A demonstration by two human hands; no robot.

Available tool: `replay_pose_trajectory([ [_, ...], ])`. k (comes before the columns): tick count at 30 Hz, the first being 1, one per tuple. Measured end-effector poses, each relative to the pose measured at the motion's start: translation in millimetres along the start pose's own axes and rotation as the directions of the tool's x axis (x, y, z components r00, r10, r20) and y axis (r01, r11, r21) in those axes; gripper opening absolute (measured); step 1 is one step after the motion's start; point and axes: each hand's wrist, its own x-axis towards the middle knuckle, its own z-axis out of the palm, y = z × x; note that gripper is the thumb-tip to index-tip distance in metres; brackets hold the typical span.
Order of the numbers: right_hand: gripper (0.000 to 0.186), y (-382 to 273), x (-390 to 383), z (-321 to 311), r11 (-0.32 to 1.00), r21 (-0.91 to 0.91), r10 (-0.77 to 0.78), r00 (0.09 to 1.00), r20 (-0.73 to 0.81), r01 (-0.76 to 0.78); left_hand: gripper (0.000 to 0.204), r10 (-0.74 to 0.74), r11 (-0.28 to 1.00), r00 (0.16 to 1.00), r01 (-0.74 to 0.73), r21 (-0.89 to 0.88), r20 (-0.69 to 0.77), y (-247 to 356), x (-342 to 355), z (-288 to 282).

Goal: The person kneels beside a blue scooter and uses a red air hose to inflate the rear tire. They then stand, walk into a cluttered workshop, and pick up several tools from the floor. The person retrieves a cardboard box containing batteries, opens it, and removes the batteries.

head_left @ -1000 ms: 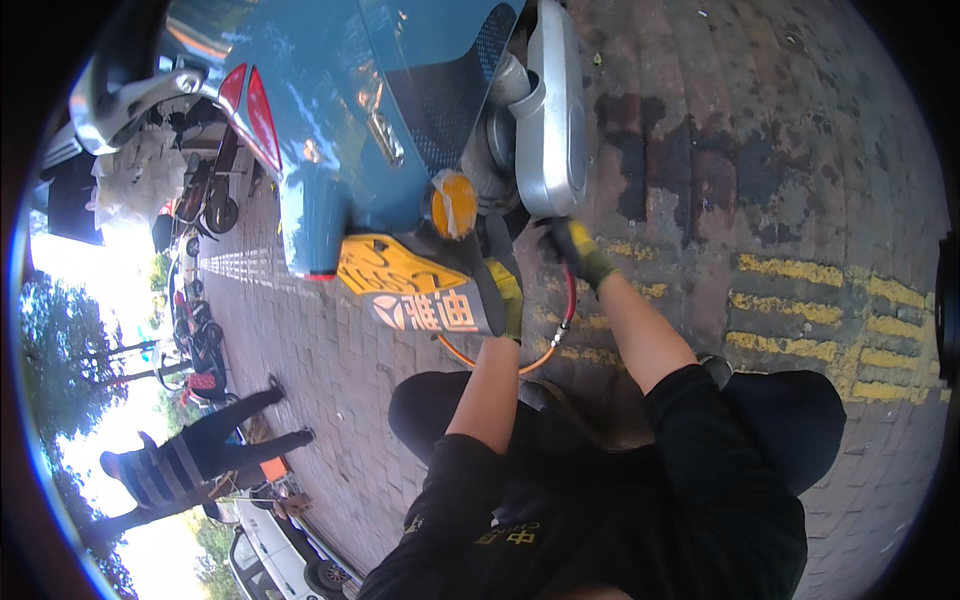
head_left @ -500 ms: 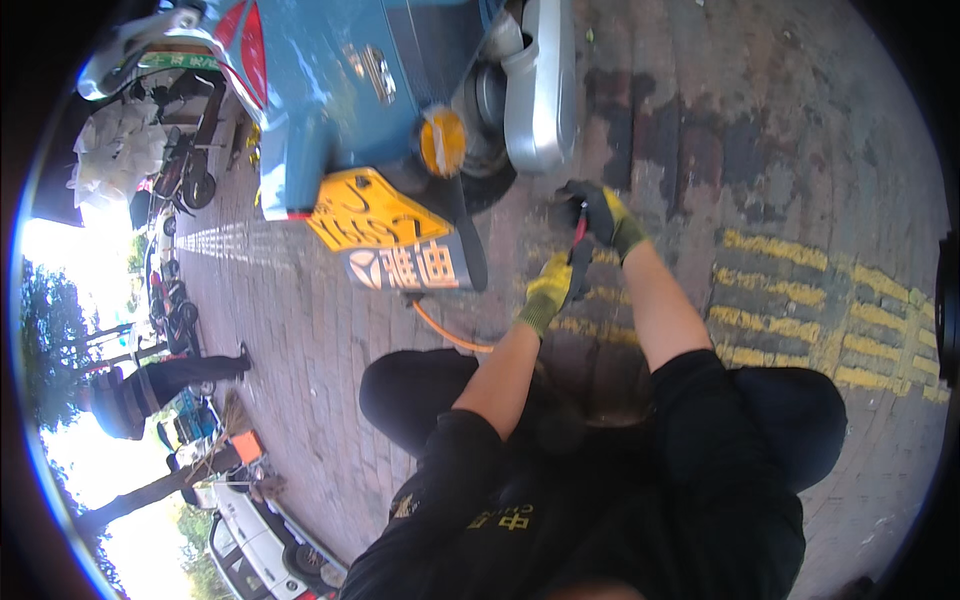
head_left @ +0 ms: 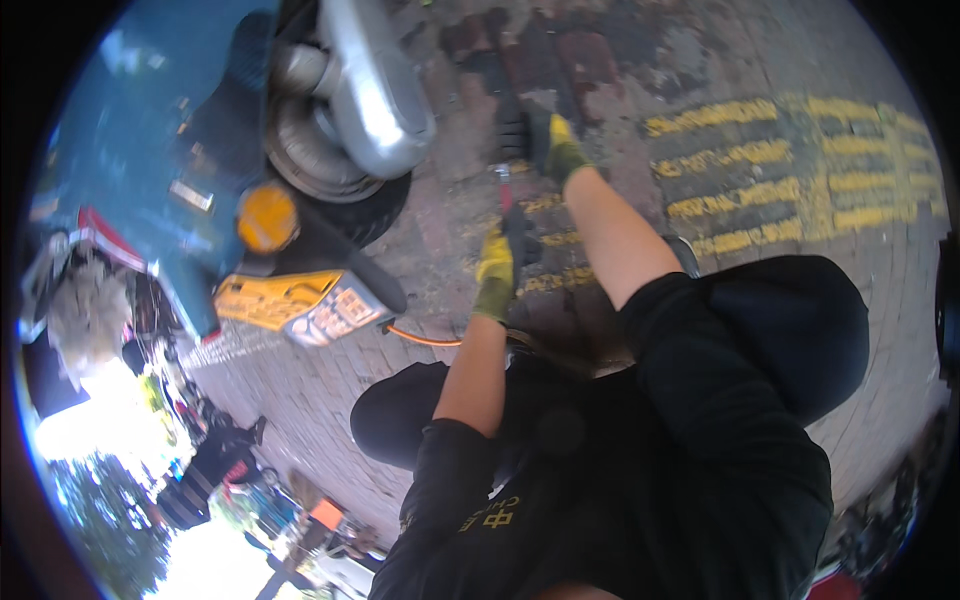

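Both my hands are in yellow-and-dark work gloves. My left hand (head_left: pixel 503 255) grips the lower end of a red tool (head_left: pixel 505 190) with a metal upper fitting. My right hand (head_left: pixel 545 145) is just beyond that fitting, fingers curled; what they hold is blurred. An orange hose (head_left: pixel 427 338) runs behind my left forearm. To my left is the rear of a blue scooter (head_left: pixel 140 140), with a silver housing (head_left: pixel 380 110), a rear wheel (head_left: pixel 370 210), a round amber reflector (head_left: pixel 266 217) and a yellow plate (head_left: pixel 280 295).
Brick pavement (head_left: pixel 330 400) with worn yellow stripes (head_left: pixel 730 200) surrounds my bent knees. At far left are parked two-wheelers, white bags (head_left: pixel 85 310), trees (head_left: pixel 100 510) and a person in dark clothing (head_left: pixel 200 475). More dark objects (head_left: pixel 885 500) stand at lower right.
My view has swung, so the scooter sits further left. My hands have moved from beside the plate to beyond the wheel on the pavement side, further apart than half a second ago.
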Motion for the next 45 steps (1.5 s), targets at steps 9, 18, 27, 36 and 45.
replay_pose_trajectory([
  [9, 0.052, 38, -4, 33, 0.981, -0.162, 0.017, 0.889, -0.458, -0.102, 0.074, 0.027, 0.995, 0.946, -0.055, -0.078, -0.323, 41, -14, 15],
  [18, 0.047, 85, 6, 61, 0.993, -0.063, 0.069, 0.934, -0.352, -0.097, 0.039, 0.265, 0.958, 0.932, -0.226, 0.178, -0.248, 17, -5, -10],
  [27, 0.049, 107, 20, 56, 0.981, 0.192, 0.116, 0.894, -0.432, -0.034, 0.038, 0.457, 0.695, 0.876, -0.245, 0.675, -0.152, 32, -4, -38],
  [36, 0.058, 117, 53, 80, 0.914, 0.387, 0.246, 0.926, -0.287, -0.123, 0.036, 0.036, 0.976, 0.822, 0.093, 0.196, -0.568, 110, -20, -15],
  [45, 0.063, 112, 32, 46, 0.998, -0.015, 0.057, 0.998, -0.025, -0.058, 0.052, 0.419, 0.809, 0.8, -0.115, 0.576, -0.429, 51, 30, -51],
])
